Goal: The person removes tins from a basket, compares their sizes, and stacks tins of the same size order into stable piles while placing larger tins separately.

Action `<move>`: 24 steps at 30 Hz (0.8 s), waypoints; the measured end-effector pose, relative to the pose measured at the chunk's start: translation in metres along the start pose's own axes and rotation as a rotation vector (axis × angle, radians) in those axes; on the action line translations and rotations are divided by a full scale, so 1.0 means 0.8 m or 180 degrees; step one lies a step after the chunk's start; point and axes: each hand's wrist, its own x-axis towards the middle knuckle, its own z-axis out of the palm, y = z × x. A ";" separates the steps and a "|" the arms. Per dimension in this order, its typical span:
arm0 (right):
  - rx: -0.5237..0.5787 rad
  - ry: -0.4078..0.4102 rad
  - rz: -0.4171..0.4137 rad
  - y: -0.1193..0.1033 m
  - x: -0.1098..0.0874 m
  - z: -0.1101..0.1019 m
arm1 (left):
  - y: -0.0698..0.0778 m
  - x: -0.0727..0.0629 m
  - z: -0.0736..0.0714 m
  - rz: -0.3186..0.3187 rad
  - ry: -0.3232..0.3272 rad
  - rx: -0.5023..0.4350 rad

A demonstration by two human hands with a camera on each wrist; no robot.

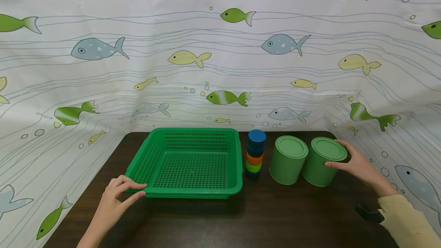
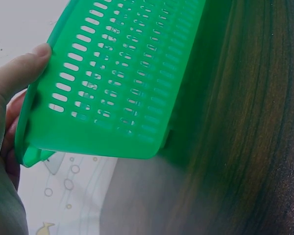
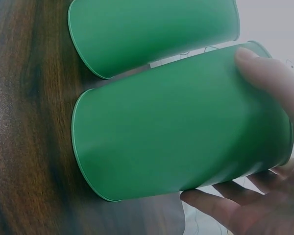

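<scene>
A green plastic basket (image 1: pixel 193 191) with slotted walls stands on the dark table. My left hand (image 1: pixel 118 194) pinches its front left corner; in the left wrist view the thumb (image 2: pixel 36 56) lies on the outside of the rim and the fingers go behind it. Two green lidded cans stand upright at the right. My right hand (image 1: pixel 358 163) grips the right can (image 3: pixel 171 127) near its top, thumb on one side and fingers round the other. The left can (image 1: pixel 287 163) stands close beside it, untouched by a hand.
A stack of round pieces (image 1: pixel 255 156) in blue, orange and lime green stands between the basket and the cans. Behind and at the sides hangs a white fish-print cloth (image 1: pixel 220 64). A dark band (image 1: pixel 369 213) sits at the right sleeve cuff.
</scene>
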 end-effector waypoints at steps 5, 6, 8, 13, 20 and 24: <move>-0.0024 0.0012 0.0002 0.002 0.001 0.000 | 0.000 0.000 0.000 -0.0018 -0.0025 0.0035; -0.0039 0.0018 0.0005 0.002 0.001 0.000 | 0.000 0.000 0.000 -0.0015 -0.0027 0.0036; -0.0068 0.0025 0.0016 0.003 0.001 0.000 | 0.000 0.001 0.000 -0.0012 -0.0029 0.0040; -0.0055 0.0024 0.0016 0.003 0.001 0.000 | 0.000 0.001 0.001 -0.0012 -0.0039 0.0037; -0.0047 0.0010 0.0027 0.004 0.002 0.001 | 0.000 0.001 0.001 -0.0049 -0.0060 0.0047; 0.0031 -0.0030 0.0065 0.003 0.002 0.003 | 0.000 0.003 -0.002 0.0006 -0.0114 0.0166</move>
